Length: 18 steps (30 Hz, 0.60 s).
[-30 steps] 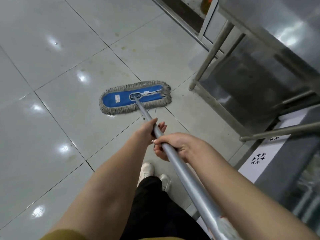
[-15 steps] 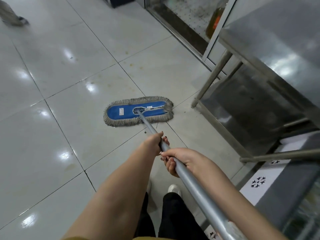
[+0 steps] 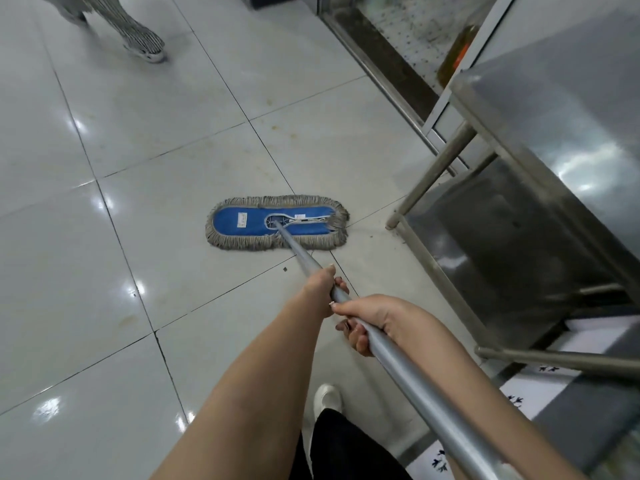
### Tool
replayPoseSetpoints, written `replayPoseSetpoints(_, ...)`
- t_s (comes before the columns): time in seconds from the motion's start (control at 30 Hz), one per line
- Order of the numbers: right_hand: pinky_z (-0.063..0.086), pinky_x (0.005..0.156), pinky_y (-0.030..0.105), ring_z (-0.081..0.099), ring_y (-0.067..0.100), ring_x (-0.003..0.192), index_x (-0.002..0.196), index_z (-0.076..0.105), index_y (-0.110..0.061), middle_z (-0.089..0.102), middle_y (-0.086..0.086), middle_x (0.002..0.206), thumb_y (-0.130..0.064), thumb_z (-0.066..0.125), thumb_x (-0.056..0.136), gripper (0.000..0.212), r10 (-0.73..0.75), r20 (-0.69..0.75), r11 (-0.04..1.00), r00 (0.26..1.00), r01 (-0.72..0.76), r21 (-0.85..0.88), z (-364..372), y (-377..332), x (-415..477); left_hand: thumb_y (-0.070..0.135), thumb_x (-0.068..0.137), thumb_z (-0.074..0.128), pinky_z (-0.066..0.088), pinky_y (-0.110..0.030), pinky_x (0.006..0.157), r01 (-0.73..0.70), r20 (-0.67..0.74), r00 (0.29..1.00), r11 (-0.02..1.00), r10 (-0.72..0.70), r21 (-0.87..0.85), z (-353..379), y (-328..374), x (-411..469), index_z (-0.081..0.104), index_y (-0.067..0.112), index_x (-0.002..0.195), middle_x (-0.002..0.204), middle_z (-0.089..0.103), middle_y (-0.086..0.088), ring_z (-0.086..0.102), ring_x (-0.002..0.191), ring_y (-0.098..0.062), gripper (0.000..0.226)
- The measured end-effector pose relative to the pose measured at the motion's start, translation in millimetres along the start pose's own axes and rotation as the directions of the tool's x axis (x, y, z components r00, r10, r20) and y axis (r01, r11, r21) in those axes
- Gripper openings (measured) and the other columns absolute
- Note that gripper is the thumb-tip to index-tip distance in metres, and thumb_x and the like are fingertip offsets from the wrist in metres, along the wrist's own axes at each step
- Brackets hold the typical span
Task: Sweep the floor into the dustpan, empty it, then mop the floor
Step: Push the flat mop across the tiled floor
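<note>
I see a glossy, pale tiled floor (image 3: 104,271) with dark grout lines and faint brownish stains. The blue mop head (image 3: 277,223), grey-fringed, lies flat across a grout line (its right end near the steel bench (image 3: 554,98) leg). A small dark speck (image 3: 285,269) sits on my side of it. A white patterned mat (image 3: 516,396) lies by the bench's near end.
</note>
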State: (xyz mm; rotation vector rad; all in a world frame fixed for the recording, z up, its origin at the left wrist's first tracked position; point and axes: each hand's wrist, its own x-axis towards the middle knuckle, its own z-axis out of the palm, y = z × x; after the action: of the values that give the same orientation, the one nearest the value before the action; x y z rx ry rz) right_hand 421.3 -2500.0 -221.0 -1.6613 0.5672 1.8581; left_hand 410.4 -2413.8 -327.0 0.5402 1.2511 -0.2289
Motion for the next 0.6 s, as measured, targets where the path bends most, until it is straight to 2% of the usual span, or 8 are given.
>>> replayPoseSetpoints(0.07, 0.026, 0.024, 0.009, 0.030, 0.004, 0.018, 0.069, 0.040, -0.007, 0.028, -0.003, 0.059, -0.033, 0.049, 0.098, 0.039, 0.001, 0.001, 1.000, 1.000, -0.001, -0.023, -6.4, -8.0, 1.0, 0.023, 0.100, 0.042, 0.033, -0.015, 0.037, -0.007, 0.009, 1.000, 1.000, 0.007, -0.005, 5.6, 4.5, 2.3, 0.036, 0.011, 0.066, 0.036, 0.037, 0.002, 0.037, 0.041, -0.010, 0.036)
replayPoseSetpoints(0.13, 0.026, 0.024, 0.009, 0.030, 0.003, 0.018, 0.069, 0.040, -0.007, 0.028, -0.003, 0.060, -0.032, 0.049, 0.098, 0.039, -0.003, -0.001, 0.999, 1.000, 0.003, -0.034, -6.8, -17.1, 1.2, 0.021, 0.100, 0.040, 0.032, -0.011, 0.034, -0.027, 0.014, 1.000, 1.000, 0.027, -0.007, 7.7, 11.6, 6.5, 0.036, 0.011, 0.065, 0.030, 0.036, 0.003, 0.038, 0.031, -0.009, 0.037)
replayPoseSetpoints(0.37, 0.026, 0.024, 0.008, 0.030, 0.003, 0.018, 0.069, 0.040, -0.007, 0.033, -0.002, 0.040, -0.032, 0.049, 0.098, 0.040, -0.028, -0.022, 0.997, 0.999, 0.026, -0.066, 5.8, -64.3, 8.8, 0.024, 0.102, 0.038, 0.032, -0.009, 0.031, -0.030, 0.057, 0.998, 0.997, 0.034, -0.069, 2.1, 56.1, 27.7, 0.035, 0.012, 0.066, 0.028, 0.036, 0.003, 0.036, 0.021, -0.009, 0.038)
replayPoseSetpoints(0.5, 0.027, 0.025, 0.008, 0.031, 0.003, 0.018, 0.070, 0.041, -0.007, 0.033, -0.003, 0.030, -0.033, 0.049, 0.098, 0.039, -0.039, -0.045, 0.997, 0.998, 0.036, -0.073, 18.6, -102.7, 11.1, 0.025, 0.101, 0.041, 0.033, -0.010, 0.032, -0.013, 0.102, 0.994, 0.994, 0.025, -0.110, -4.0, 93.1, 37.3, 0.036, 0.012, 0.066, 0.029, 0.037, 0.003, 0.037, 0.023, -0.009, 0.037)
replayPoseSetpoints(0.6, 0.028, 0.026, 0.007, 0.032, 0.003, 0.019, 0.071, 0.043, -0.005, 0.035, -0.003, 0.031, -0.034, 0.050, 0.097, 0.039, -0.037, -0.068, 0.997, 0.997, 0.032, -0.065, 32.0, -132.1, 14.4, 0.025, 0.101, 0.042, 0.034, -0.011, 0.032, -0.001, 0.102, 0.995, 0.993, 0.013, -0.118, -10.8, 123.8, 47.4, 0.037, 0.011, 0.068, 0.030, 0.036, 0.002, 0.038, 0.038, -0.011, 0.035)
